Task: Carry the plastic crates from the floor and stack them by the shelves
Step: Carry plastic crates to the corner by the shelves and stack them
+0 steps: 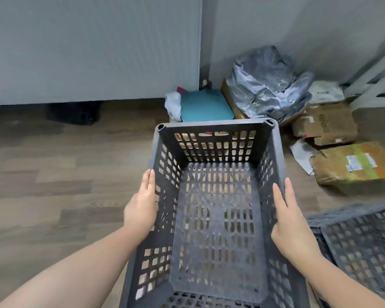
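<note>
Two hands hold one grey plastic crate (216,196) between them, above the wood floor (65,174): the left hand (142,207) lies flat on the outside of its left wall, and the right hand (291,221) rests over the right rim with straight fingers. Neither grip curls round anything; the crate looks carried by sideways pressure alone. That is my worry: the slick perforated walls could slide down between flat palms, or the crate could tip forward, since both hands sit toward its near half. A second grey crate (360,238) lies at the floor's lower right, just beside the right forearm. Ahead, a teal-lidded box (206,105), a crumpled grey plastic bag (267,85) and several cardboard parcels (351,161) crowd the wall's foot and could block a stacking spot.
</note>
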